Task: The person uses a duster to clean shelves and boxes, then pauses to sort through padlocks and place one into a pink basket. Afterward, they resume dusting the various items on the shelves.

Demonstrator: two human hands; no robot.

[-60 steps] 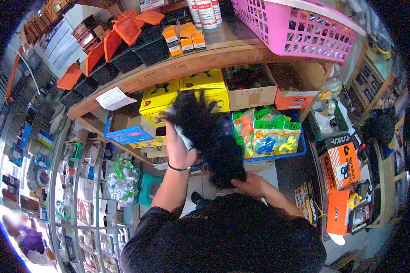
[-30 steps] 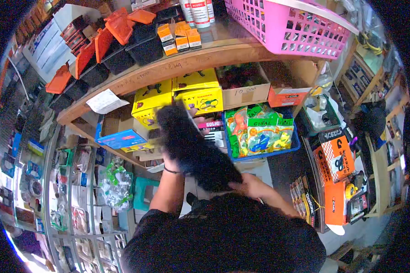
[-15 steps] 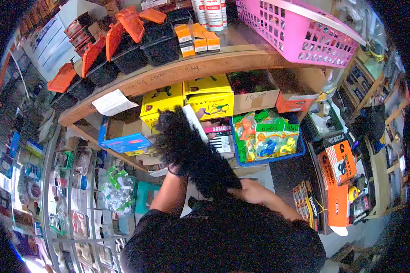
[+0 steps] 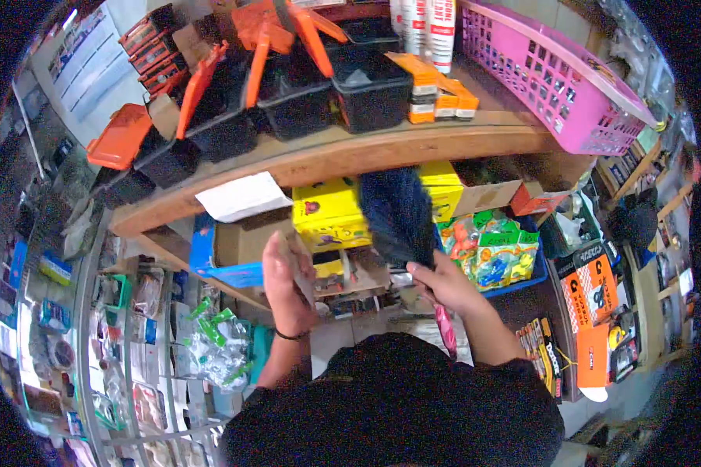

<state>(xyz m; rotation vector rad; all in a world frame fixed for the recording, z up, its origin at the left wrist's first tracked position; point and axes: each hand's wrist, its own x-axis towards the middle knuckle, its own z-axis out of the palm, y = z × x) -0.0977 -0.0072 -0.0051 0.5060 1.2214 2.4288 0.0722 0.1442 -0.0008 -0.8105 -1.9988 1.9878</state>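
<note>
My right hand (image 4: 448, 286) is closed round the base of a dark feather duster (image 4: 397, 214). The duster's pink handle (image 4: 445, 331) sticks out below my fist, and its bristles stand up in front of the yellow boxes (image 4: 329, 214) on the lower shelf. My left hand (image 4: 287, 284) is raised in front of the shelf, thumb up, closed on a thin, pale, flat object (image 4: 301, 279) seen nearly edge-on; its kind cannot be made out. Just behind that hand stands an open blue-sided carton (image 4: 241, 274).
Above, a wooden shelf edge (image 4: 350, 156) carries black bins (image 4: 374, 101) with orange lids, small orange boxes (image 4: 420, 89) and a pink basket (image 4: 553, 86). A blue tray (image 4: 514, 286) of bagged colourful items (image 4: 494, 249) stands right. Glass-fronted racks (image 4: 144, 335) line the left.
The duster has moved right and away from my left hand, which has come back leftward off the shelf and into plain view. The camera view has shifted, showing the upper shelf closer.
</note>
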